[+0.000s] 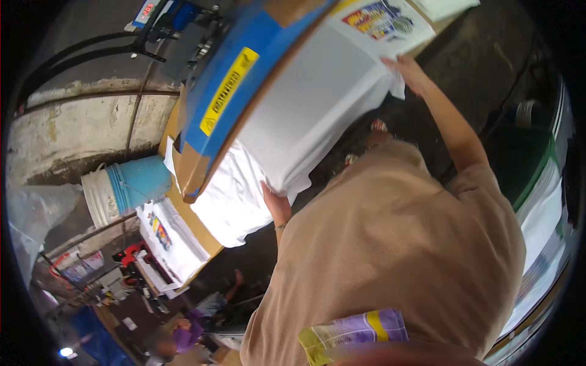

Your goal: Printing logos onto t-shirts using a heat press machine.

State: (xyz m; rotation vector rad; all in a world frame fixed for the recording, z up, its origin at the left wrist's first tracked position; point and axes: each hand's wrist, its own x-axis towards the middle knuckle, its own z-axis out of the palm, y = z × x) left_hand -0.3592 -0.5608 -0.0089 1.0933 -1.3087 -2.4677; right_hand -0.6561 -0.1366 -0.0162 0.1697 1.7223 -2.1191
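A plain white fabric piece, probably a shirt [317,104], lies spread over the flat bed of a press, under its blue and brown upper plate [229,85]. Its near edge hangs over the front. My left hand [278,205] is closed on the fabric's near left edge, beside a bunched white part [235,195]. At the far right corner, my right hand [410,74] pinches the same edge, with a loose fold hanging below the fingers. The undersides of both hands' grips are hidden.
A white cloth with a colourful print [381,24] lies beyond my right hand; another printed cloth [174,241] lies at left. Blue and white buckets [131,186] stand by the wall. A person in purple [188,329] is at lower left. A green-edged bin [531,177] stands right.
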